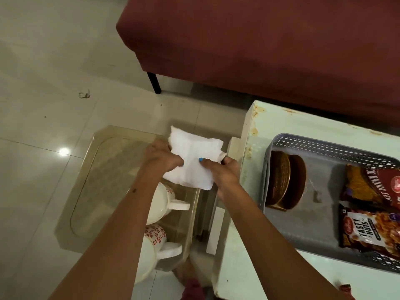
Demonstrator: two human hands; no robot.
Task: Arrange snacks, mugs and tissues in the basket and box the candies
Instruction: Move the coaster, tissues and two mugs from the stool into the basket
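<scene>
Two snack packets carry the only legible writing: the nearer one [368, 230] reads "TASTY NUTS" in white on dark brown, and the one behind it [374, 187], red and yellow, shows "BHUJIA SEV" with the start of the line cut off. Both lie flat in the grey perforated basket [307, 241], which sits on the pale green surface [249, 267] and serves as the landmark here. In the basket's left end, beside the packets, two round copper-coloured plates [285, 180] stand on edge, leaning against its wall; the rest of the basket floor is bare. Left of the basket, beyond the edge of the surface and lower down, a clear glass-topped side table [108, 169] stands on the tiled floor [43, 83]. On its near edge rest two cream mugs — one [164, 204] closer to the basket's level, the other [151, 252] nearer the camera, with a red flower print and a chunky handle pointing toward the basket. Above those mugs, left of the basket, both hands grip a folded stack of white tissues [192, 159]: the left hand [160, 159] pinches its left side with fingers closed on it, and the right hand [218, 172] clamps the right side, blue-painted nails showing on the tissue. Behind the basket, past the far edge of the surface, stands a dark red sofa [259, 40] on a black leg.
</scene>
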